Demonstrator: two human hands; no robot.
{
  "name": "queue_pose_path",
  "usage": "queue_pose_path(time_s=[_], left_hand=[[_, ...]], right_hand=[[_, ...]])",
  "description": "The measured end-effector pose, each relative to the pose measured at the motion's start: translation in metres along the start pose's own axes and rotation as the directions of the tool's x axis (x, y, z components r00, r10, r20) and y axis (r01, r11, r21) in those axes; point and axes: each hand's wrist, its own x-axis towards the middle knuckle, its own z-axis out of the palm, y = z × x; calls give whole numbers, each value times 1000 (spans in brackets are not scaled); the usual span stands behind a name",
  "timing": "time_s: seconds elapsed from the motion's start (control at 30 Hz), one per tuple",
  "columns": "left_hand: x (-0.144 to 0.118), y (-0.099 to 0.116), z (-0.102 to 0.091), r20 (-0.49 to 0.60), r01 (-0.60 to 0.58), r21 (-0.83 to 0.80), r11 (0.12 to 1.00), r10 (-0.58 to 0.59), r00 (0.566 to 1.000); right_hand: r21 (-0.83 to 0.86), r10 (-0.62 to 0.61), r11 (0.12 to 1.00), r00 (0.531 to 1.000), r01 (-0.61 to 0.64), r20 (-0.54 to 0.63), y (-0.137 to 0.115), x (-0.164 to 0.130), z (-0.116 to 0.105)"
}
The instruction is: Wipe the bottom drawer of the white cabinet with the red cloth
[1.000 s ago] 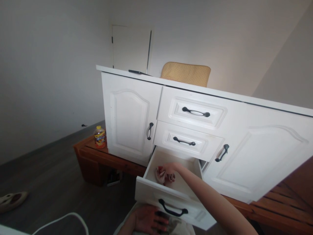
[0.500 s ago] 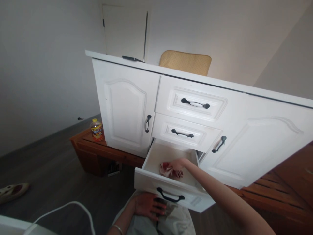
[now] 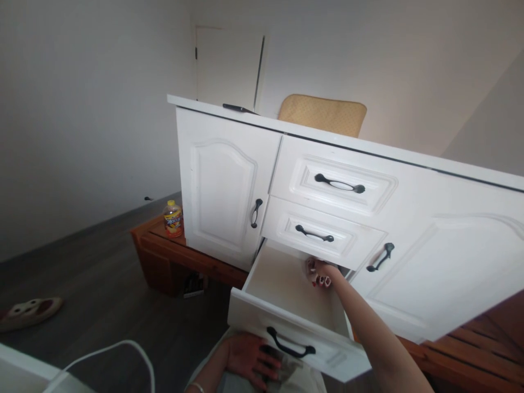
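The right hand (image 3: 319, 272) is reaching into the open bottom drawer (image 3: 286, 311) of a white cabinet (image 3: 409, 218), with its fingers curled around a small pinkish cloth (image 3: 310, 267) that is now lying at the drawer's back right corner, just beneath the closed middle drawer (image 3: 323, 234). Compared with the views 1.0 s and 0.5 s earlier, in which the cloth was being pressed near the front and centre of the drawer floor, the hand and cloth have been travelling rearward and to the right, which suggests that the wiping of the drawer floor is reaching its far corner. The left hand (image 3: 249, 360) is resting palm-down and loosely spread on the person's lap, just below the drawer's black handle (image 3: 290, 347); it is gripping nothing, as in the earlier views. A juice bottle (image 3: 173, 218) is standing on the low wooden bench (image 3: 172, 256) beside the cabinet, a slipper (image 3: 28, 312) is lying on the dark floor, and a tan chair back (image 3: 323, 114) is showing behind the cabinet top.
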Motion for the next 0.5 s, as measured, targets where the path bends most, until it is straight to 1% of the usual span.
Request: queue_pose_path(time_s=[0.1, 0.2, 0.3, 0.4, 0.43, 0.5], left_hand=[[-1, -1, 1, -31, 12, -34, 999, -13, 999], [-4, 1, 4, -39, -3, -52, 999, 1, 999], [-5, 0, 2, -33, -7, -68, 998, 5, 999], [1, -5, -6, 10, -13, -79, 997, 14, 1000], [4, -8, -9, 24, -19, -82, 996, 21, 999], [8, -13, -14, 35, -25, -85, 996, 28, 999]], right_hand=[[-36, 67, 997, 987, -62, 149, 11, -2, 9], [-76, 70, 996, 960, -51, 271, 19, -14, 28], [-109, 31, 994, 938, 8, 345, 25, -35, 58], [-126, -16, 989, 915, 72, 404, 31, -54, 82], [-120, -39, 988, 910, 97, 413, 32, -56, 86], [-82, -114, 984, 907, 160, 405, 29, -53, 84]])
